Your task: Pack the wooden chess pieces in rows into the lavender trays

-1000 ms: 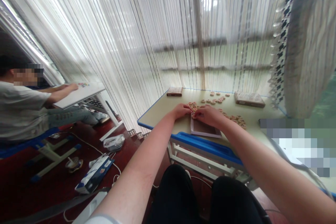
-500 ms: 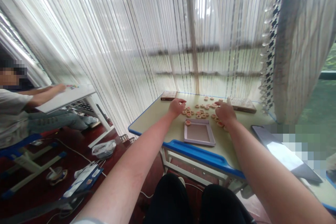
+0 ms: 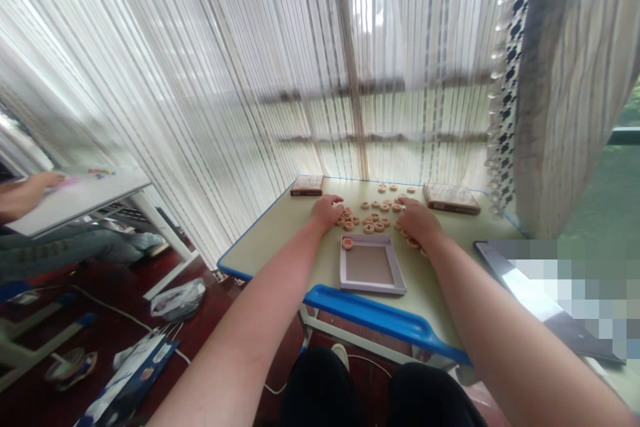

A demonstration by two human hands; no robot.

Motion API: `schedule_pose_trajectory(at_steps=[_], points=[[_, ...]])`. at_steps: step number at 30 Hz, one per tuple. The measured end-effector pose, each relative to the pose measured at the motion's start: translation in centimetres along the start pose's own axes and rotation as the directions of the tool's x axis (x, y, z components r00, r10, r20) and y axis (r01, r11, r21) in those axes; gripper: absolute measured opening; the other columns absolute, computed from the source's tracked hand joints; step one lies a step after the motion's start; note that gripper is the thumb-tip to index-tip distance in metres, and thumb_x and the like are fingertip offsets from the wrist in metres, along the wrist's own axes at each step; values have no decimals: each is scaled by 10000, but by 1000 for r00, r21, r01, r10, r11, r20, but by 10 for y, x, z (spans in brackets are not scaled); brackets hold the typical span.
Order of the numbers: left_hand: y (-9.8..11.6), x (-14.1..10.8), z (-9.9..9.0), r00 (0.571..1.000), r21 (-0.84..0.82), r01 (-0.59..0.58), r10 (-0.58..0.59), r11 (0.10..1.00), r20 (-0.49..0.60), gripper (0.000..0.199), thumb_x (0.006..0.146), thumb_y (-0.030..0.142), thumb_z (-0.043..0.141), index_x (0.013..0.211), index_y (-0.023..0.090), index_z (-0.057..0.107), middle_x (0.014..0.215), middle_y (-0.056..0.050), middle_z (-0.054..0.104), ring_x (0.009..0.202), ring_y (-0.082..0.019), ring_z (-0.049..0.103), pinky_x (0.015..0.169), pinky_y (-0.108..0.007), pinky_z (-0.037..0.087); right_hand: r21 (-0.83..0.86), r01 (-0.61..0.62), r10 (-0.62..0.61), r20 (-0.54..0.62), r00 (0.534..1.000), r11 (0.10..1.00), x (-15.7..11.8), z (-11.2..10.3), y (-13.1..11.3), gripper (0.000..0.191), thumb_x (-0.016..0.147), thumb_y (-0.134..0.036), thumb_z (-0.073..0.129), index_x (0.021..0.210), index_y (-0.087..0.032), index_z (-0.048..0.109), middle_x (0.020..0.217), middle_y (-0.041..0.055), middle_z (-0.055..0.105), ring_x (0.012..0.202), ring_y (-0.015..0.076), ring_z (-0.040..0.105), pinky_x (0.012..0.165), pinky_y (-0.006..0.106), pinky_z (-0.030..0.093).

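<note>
Round wooden Chinese chess pieces (image 3: pixel 369 228) with red or dark characters lie scattered over the pale table. My left hand (image 3: pixel 327 212) is at the left edge of the cluster, thumb and fingers apart, with several pieces close beside its fingertips. Across the cluster, my right hand (image 3: pixel 421 220) reaches over the pieces on the right. Its forefinger is stretched toward a piece, and the hand partly hides others beneath it. Nearer to me lies a shallow, pale box tray (image 3: pixel 401 273), with one red-marked piece (image 3: pixel 347 243) in its far left corner.
Flat patterned boxes stand at the table's back left (image 3: pixel 307 185) and back right (image 3: pixel 451 198). A dark tablet (image 3: pixel 543 307) lies on the right. Blue edging (image 3: pixel 370 312) runs along the front. Another person's hand (image 3: pixel 37 188) rests over a white table at left; bags (image 3: pixel 179 299) lie on the floor.
My view has turned slightly right and down, so everything appears shifted left. My right hand is a little lower against the pieces. The piece in the tray has stayed in its corner.
</note>
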State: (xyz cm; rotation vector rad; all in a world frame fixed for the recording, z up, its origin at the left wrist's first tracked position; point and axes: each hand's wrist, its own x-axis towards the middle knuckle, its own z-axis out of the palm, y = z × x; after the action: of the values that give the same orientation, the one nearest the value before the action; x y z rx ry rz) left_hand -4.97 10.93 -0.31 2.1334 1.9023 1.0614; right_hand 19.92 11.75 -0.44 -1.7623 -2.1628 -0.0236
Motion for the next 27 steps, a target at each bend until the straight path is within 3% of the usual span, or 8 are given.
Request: schedule_pose_trajectory(at_steps=[2,7,11,15,19,22,25,27], points=[[-1,1,0,999,2,27,-27,1000,32,301,720,237,537,983,159,661,969,-69,632,868,-167,561,839,-270,428,2,-72,72,-46,996,997,-1,-4,-1,501,759,-136,409,1253,-98,484,1209,166,541,1088,254,514,885,321,393],[-4,4,1,997,32,7,-9,999,78,308,721,284,550,976,156,664,958,-79,634,868,-177,560,824,-266,425,-16,-164,165,14,986,986,-2,-4,0,448,743,-131,401,1156,-88,568,1062,171,625,1006,259,566,848,333,416],[-5,2,1,995,66,-37,30,997,99,305,730,298,541,966,152,667,945,-84,630,875,-186,556,820,-276,421,-20,-39,38,-38,999,999,-1,4,-1,491,806,-194,367,1286,-115,435,1306,142,464,1194,247,420,975,362,326],[-2,-3,-1,995,60,-55,50,997,88,298,733,292,540,962,149,667,945,-86,627,877,-185,557,823,-275,422,-57,176,-170,93,981,983,4,10,-2,464,849,-240,336,1294,-132,412,1398,111,346,1311,214,237,1067,368,165],[1,-9,-6,997,37,-35,32,999,74,293,740,268,532,973,144,658,963,-85,627,879,-174,559,830,-267,423,-35,111,-103,172,980,993,9,11,0,433,865,-294,336,1264,-163,439,1387,113,359,1290,224,276,1052,355,187],[1,-13,-9,998,17,-26,25,1000,61,286,745,276,532,963,142,658,952,-86,635,873,-174,564,824,-268,426,-13,52,-50,113,992,999,8,10,0,450,867,-348,334,1250,-140,444,1339,148,409,1242,255,333,1011,371,247],[0,-15,-10,998,11,-6,6,1000,55,284,745,290,539,956,141,658,945,-89,637,871,-176,567,816,-272,431,-20,24,-24,-11,1000,1000,4,9,-1,470,876,-341,295,1243,-79,430,1270,187,449,1209,273,346,1001,405,240],[0,-16,-11,998,17,10,-11,1000,58,285,746,296,543,956,142,658,944,-89,637,869,-176,569,810,-272,434,-27,11,-12,-23,1000,1000,2,9,1,474,884,-324,270,1257,-66,408,1274,199,426,1217,284,323,1001,437,219]])
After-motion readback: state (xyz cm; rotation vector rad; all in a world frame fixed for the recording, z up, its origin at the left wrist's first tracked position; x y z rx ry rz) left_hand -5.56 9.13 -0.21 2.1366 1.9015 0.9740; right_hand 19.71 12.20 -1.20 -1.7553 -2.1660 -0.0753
